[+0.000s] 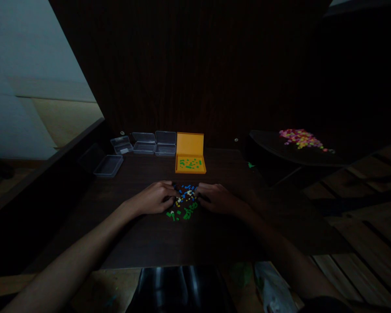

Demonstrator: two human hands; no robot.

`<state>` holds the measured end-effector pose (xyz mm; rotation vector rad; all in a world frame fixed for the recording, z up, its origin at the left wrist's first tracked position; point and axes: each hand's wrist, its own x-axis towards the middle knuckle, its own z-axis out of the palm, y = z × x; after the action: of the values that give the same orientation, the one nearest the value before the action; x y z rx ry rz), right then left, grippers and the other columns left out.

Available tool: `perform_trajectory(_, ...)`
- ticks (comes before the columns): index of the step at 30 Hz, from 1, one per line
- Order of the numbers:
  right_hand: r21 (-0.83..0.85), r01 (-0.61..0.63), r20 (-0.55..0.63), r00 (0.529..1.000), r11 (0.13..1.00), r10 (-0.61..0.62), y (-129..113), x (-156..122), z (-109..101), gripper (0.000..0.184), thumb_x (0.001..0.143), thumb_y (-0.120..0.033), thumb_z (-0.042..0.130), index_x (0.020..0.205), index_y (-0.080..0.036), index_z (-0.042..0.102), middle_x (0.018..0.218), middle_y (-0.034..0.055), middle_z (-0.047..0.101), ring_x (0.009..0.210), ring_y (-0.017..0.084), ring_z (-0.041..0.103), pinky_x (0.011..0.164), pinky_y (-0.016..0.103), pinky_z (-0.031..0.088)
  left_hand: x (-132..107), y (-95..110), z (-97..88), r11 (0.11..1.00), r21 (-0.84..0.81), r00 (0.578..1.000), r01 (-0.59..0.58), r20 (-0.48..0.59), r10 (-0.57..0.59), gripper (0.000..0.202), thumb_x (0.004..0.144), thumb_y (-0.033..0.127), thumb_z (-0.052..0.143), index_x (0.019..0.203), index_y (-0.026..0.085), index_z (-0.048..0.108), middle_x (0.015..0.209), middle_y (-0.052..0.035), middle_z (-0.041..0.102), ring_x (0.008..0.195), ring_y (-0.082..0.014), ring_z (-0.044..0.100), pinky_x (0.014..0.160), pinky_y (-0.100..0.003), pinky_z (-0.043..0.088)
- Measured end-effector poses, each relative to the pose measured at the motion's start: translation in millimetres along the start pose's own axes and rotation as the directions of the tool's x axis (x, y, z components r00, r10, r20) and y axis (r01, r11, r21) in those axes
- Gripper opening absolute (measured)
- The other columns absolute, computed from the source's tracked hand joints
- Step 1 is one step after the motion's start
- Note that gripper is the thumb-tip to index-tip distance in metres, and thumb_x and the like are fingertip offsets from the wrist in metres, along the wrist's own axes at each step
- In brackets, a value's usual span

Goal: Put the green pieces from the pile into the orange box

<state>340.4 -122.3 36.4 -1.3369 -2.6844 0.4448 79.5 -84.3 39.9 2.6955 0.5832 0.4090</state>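
Observation:
Small building bricks lie in a loose pile on the dark table between my two hands. Green bricks (189,211) are grouped on the near side, while blue bricks (187,187) and white bricks (189,194) lie farther back with a few yellow ones (177,203). My left hand (159,197) reaches in from the left, its fingers bent inward at the pile's edge. From the right, my right hand (215,198) touches the other edge with curled fingers. Both hands look closed at the fingertips; the dim light hides whatever may be between them.
Behind the pile stands an opened yellow box (190,171) with green bricks inside. Several clear plastic boxes (108,166) with raised lids line the back left. A heap of colourful small pieces (301,138) sits on a dark surface at right. A raised board (52,174) edges the table's left side.

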Motion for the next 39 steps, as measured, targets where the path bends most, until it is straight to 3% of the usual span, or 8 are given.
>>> perform_trajectory(16,-0.046,-0.031,0.01,0.999,0.998,0.031,-2.7,0.6,0.6,0.009,0.095,-0.024,0.048,0.098,-0.021,0.055,0.102,0.0041,0.058,0.081,0.017,0.056,0.065,0.029,0.03,-0.8,-5.1,2.4,0.994,-0.004,0.994,0.113,0.013,-0.113,0.025,0.089,0.012,0.05,0.102,0.018,0.071,0.088,-0.005,0.068,0.083,-0.0172,0.061,0.075,-0.025,0.046)
perform_trajectory(34,-0.091,-0.048,0.009,0.999,0.995,0.049,-1.7,0.0,0.7,0.01,0.095,-0.025,0.049,0.102,-0.021,0.056,0.107,0.0051,0.058,0.083,0.018,0.057,0.066,0.029,0.03,-1.1,-2.1,-1.2,0.997,-0.054,0.998,0.046,-0.03,-0.048,0.022,0.085,0.008,0.05,0.087,0.017,0.07,0.077,-0.0031,0.065,0.075,-0.0153,0.059,0.07,-0.024,0.044)
perform_trajectory(39,-0.096,-0.044,0.02,0.999,0.994,0.046,-2.9,0.1,-0.1,0.01,0.095,-0.024,0.049,0.102,-0.021,0.055,0.106,0.0051,0.058,0.084,0.018,0.057,0.066,0.029,0.029,-0.8,0.7,-0.4,0.998,-0.049,0.999,0.048,-0.023,-0.049,0.023,0.085,0.008,0.05,0.092,0.017,0.07,0.079,-0.0033,0.066,0.078,-0.016,0.059,0.071,-0.025,0.044)
